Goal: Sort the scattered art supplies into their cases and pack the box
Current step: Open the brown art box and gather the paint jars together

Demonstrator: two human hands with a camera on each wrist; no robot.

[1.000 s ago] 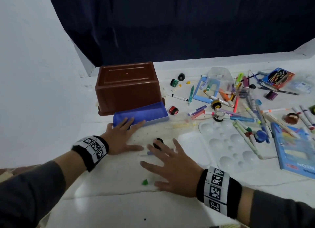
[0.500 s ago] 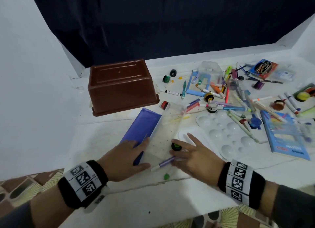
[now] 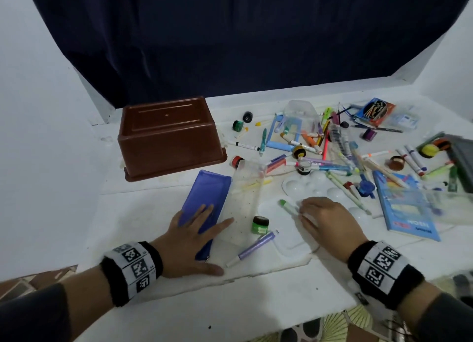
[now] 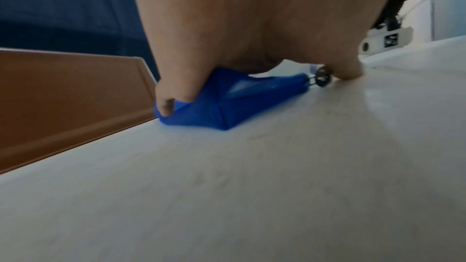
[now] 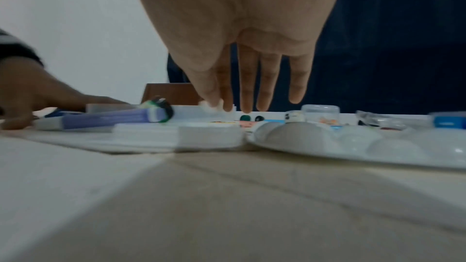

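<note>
Green-tipped marker (image 3: 288,206) — newly pinched, pointing up-left

hidden: blue pouch (image 3: 204,203) near end under left hand (image 3: 189,242) | blurred: clear case (image 3: 450,206)

Left hand (image 3: 190,242): bare; no glove or ring visible.
Right hand (image 3: 330,222): bare; no glove or ring visible.
Left wristband (image 3: 131,271): black fabric band encircling the wrist, carrying a white strip with three square black-and-white coded markers in a row.
Right wristband (image 3: 382,267): same construction; black fabric band, white strip, three square coded markers.
Left sleeve (image 3: 33,316): dark grey long sleeve, ending short of the wristband.
Right sleeve (image 3: 445,318): dark grey long sleeve, cuff behind the wristband.
Wrist camera mount (image 4: 385,40): white housing with a small black-and-white marker, a round opening, black strap above.
</note>
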